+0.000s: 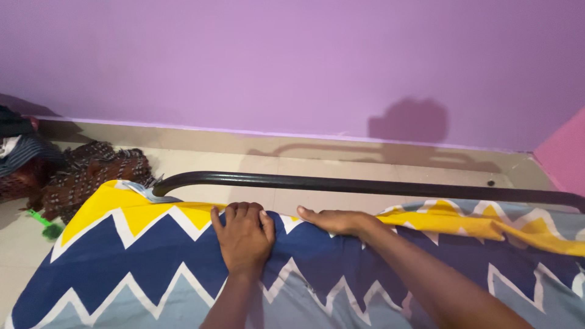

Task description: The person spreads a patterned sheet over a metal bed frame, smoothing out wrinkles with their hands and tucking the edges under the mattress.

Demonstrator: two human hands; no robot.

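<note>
A soft cotton-looking bedsheet (152, 256) is lying spread over the bed, printed in broad zigzag bands: yellow along the far edge, then deep navy, then pale grey-blue, each band edged with a white chevron line. Its surface is looking smooth on the left and rumpled into folds on the right, where the yellow band is bunching up. Just past the sheet's far edge, a black metal bed rail (365, 184) is running across the view, round in section and glossy, curving downward at its left end.

The left hand (244, 237) is pressing flat on the sheet, palm down, fingers (234, 213) together and curling over the far edge at the yellow-and-navy border; it is pushing on the cloth rather than gripping it. The right hand (335, 220) is lying just beside it, touching the same edge, fingers stretched out toward the left and tucking along the fold. I cannot tell whether its fingertips are pinching any fabric beneath.

Beyond the rail, a beige tiled floor (201, 161) is meeting a matte purple wall (274, 67). In the left corner a dark, coarse woven cloth (91, 173) with pale flecks is sitting heaped on the floor, other bundled clothes (18, 152) lying beside it, and a small green plastic object (42, 220) is resting near the sheet's corner.
</note>
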